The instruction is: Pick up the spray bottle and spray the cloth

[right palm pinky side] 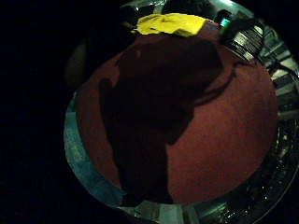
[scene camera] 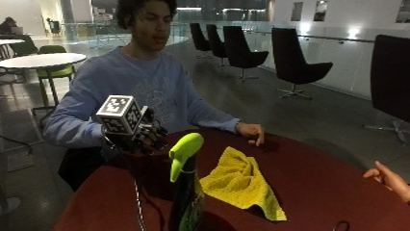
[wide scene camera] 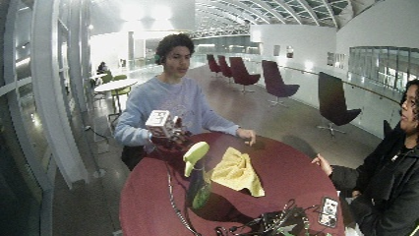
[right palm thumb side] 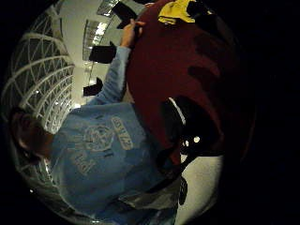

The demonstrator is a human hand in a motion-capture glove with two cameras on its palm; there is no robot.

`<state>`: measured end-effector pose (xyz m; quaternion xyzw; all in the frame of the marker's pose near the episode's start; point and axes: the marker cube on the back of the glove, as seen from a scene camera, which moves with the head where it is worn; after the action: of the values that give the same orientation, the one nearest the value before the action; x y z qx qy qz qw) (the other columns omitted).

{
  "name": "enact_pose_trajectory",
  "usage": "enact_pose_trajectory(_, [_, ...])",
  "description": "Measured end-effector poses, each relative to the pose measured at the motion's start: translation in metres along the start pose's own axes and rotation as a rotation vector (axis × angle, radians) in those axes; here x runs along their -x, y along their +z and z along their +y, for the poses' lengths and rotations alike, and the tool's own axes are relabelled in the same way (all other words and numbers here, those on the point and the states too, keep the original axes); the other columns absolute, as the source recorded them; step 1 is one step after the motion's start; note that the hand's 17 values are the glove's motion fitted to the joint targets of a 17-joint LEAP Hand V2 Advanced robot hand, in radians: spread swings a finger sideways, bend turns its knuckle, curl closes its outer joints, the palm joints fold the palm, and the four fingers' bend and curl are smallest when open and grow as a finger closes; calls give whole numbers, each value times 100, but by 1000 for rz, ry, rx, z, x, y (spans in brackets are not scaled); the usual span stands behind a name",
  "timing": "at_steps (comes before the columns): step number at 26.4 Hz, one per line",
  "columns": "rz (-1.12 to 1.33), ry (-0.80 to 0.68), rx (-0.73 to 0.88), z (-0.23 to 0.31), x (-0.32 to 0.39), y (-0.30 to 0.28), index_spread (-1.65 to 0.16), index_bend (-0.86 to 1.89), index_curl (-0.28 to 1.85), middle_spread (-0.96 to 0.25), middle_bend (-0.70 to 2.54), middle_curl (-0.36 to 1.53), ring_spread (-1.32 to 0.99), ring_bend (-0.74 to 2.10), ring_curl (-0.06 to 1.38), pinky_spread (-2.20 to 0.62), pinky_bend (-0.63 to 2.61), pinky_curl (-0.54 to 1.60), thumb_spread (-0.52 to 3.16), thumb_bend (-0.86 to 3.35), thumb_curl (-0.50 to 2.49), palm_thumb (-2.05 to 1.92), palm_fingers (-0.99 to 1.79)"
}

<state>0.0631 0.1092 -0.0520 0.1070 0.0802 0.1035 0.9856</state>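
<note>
Spray bottle (scene camera: 185, 192) stands upright near the tabletop (scene camera: 320, 192) edge facing the outside camera, nozzle end clear, so it's easy to grab. Yellow cloth (scene camera: 242, 183) lies crumpled just beside it, mid-tabletop. Gloved right hand (scene camera: 142, 137), the grip, hovers above the person's edge, holding nothing; can't tell how far its fingers are spread. Bare hand (scene camera: 251, 131) rests on the tabletop, probably just parked.

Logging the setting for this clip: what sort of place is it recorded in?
Probably a public lobby or atrium lounge, not a lab or home. A round dark-red table stands on an open floor beside a row of black swivel chairs; a glass railing and an arched lattice roof show in the wide outside view.
</note>
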Motion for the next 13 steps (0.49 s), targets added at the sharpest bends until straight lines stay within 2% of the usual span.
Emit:
enact_pose_trajectory(6, [-147,69,-197,-6,-24,-17,-37,13,33,3,24,31,8,28,18,23,23,28,120,16,27,63,52])
enact_pose_trajectory(9, [-331,108,-344,-21,-33,-26,-37,4,28,2,26,33,7,40,22,23,24,29,120,14,28,63,58])
enact_pose_trajectory(13, [-643,160,-589,-42,-46,-41,-37,4,26,1,28,35,6,41,25,23,30,32,118,11,28,64,53])
